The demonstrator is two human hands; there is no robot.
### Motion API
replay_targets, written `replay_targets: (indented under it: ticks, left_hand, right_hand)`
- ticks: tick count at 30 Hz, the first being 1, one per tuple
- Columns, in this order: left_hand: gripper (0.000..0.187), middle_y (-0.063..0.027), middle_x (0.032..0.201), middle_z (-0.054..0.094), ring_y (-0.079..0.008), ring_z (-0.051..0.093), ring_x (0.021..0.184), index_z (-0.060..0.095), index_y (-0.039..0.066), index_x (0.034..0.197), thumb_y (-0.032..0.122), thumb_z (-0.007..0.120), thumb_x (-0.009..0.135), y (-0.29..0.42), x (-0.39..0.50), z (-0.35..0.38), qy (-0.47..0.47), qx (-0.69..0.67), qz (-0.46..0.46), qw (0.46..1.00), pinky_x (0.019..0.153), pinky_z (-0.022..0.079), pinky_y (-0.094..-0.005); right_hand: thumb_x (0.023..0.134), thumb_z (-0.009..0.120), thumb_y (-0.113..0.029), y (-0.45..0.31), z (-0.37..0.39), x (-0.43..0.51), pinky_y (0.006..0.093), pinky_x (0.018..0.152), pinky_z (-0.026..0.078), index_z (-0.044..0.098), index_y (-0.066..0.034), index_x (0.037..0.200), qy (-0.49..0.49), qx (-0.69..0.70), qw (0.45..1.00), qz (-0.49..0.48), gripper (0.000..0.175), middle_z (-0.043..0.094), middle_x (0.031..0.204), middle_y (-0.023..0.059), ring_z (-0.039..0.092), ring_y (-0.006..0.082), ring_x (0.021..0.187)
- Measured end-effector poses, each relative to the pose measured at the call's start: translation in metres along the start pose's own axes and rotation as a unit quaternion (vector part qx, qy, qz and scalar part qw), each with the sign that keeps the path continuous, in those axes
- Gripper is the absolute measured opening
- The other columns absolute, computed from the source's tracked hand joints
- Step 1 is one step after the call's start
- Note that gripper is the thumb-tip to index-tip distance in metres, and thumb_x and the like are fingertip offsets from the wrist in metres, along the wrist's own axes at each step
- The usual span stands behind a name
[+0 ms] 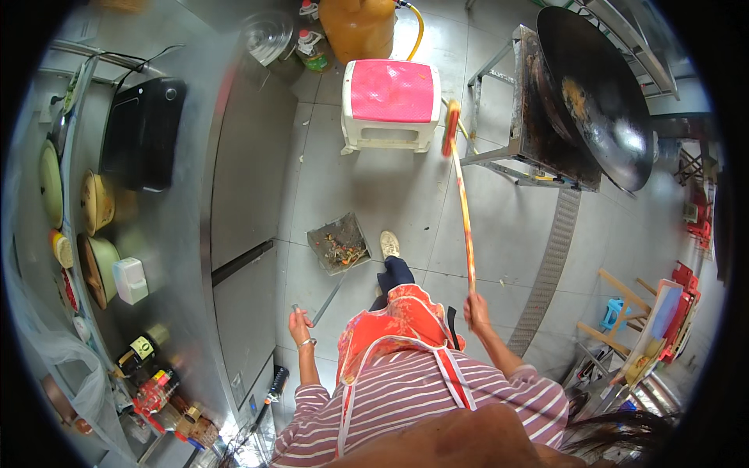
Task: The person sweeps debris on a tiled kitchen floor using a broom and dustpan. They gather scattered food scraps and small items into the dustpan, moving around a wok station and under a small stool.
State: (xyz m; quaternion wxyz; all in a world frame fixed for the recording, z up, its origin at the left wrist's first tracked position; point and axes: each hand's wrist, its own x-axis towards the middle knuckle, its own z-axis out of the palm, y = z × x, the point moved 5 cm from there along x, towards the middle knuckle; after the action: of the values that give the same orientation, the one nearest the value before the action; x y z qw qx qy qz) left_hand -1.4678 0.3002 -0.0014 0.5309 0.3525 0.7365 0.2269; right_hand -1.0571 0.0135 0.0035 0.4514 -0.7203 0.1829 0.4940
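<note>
My left hand [299, 325] is closed around the upper end of the handle of a long-handled dustpan [340, 240]. Food scraps and dirt lie in the dustpan's pan, which rests on the tiled floor to the left of my shoe. In my right hand [477, 312] is the shaft of a broom [461, 199] with a yellow and red handle. The broom's red head reaches the area between a pink-topped plastic stool [392, 90] and the metal wok stand, and its bristles look blurred.
A large wok [591, 99] leans over a metal stand [509, 153] at the upper right. A steel cabinet [246, 175] runs along the left. An orange gas cylinder [358, 29] and plastic bottles stand behind the stool. A floor drain grate [547, 263] crosses the right side.
</note>
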Motion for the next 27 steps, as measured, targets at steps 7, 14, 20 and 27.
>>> replay_targets:
  ticks: [7, 14, 20, 27]
  left_hand:
    - [0.030, 0.0003, 0.053, 0.042, -0.0077, 0.042, 0.048, 0.053, 0.003, 0.079, 0.030, 0.044, 0.089, 0.027, -0.006, -0.011, -0.024, 0.054, 0.068, 0.996, 0.047, 0.036, -0.0223]
    - [0.030, 0.0007, 0.053, 0.042, -0.0072, 0.041, 0.050, 0.054, 0.003, 0.080, 0.031, 0.045, 0.088, 0.015, -0.005, -0.020, -0.043, 0.073, 0.078, 0.993, 0.048, 0.034, -0.0211]
    - [0.029, 0.0013, 0.054, 0.042, -0.0058, 0.040, 0.049, 0.054, 0.004, 0.079, 0.030, 0.047, 0.088, 0.000, -0.003, -0.043, -0.025, 0.084, 0.032, 0.996, 0.046, 0.033, -0.0202]
    - [0.028, 0.0022, 0.051, 0.040, -0.0056, 0.038, 0.046, 0.055, 0.003, 0.077, 0.028, 0.048, 0.088, -0.010, -0.002, -0.054, -0.014, 0.086, 0.020, 0.996, 0.044, 0.032, -0.0198]
  right_hand:
    - [0.085, 0.047, -0.040, -0.055, 0.046, 0.128, 0.0257, 0.031, 0.030, 0.042, -0.0083, 0.067, 0.072, -0.089, 0.989, -0.090, 0.037, 0.039, 0.049, -0.0020, 0.036, 0.0090, 0.034]
    - [0.081, 0.050, -0.040, -0.029, 0.054, 0.197, 0.0350, 0.042, 0.042, 0.048, -0.0027, 0.072, 0.142, -0.184, 0.969, -0.089, 0.038, 0.054, 0.059, 0.0095, 0.054, 0.0207, 0.048]
    - [0.080, 0.050, -0.041, -0.129, 0.073, 0.258, 0.0477, 0.070, 0.043, 0.056, 0.0034, 0.087, 0.265, -0.387, 0.861, -0.194, 0.045, 0.058, 0.087, 0.0247, 0.054, 0.0409, 0.085]
    - [0.084, 0.044, -0.036, -0.160, 0.087, 0.306, 0.0439, 0.057, 0.046, 0.058, 0.0041, 0.075, 0.158, -0.393, 0.900, -0.102, 0.043, 0.058, 0.064, 0.0187, 0.060, 0.0327, 0.061]
